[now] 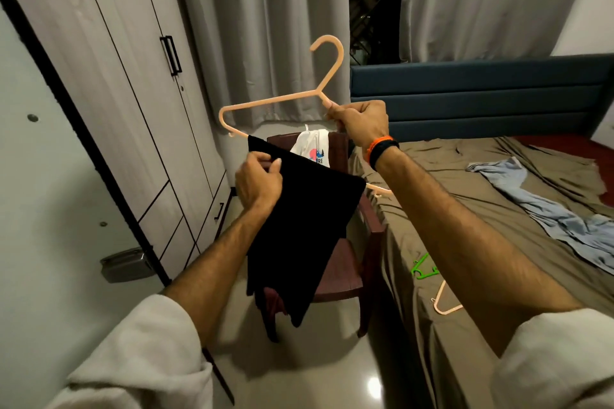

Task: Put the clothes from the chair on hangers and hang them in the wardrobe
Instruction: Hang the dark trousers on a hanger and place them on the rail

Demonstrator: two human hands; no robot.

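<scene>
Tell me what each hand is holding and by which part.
Right hand grips the peach hanger on its shoulder, just beside the hook's stem. Left hand pinches the black garment at its top edge.

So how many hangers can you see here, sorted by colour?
Peach hangers: 2, one held up by the right hand with a black garment draped over its bar, one lying on the bed
Green hangers: 1, on the bed
Total: 3
</scene>
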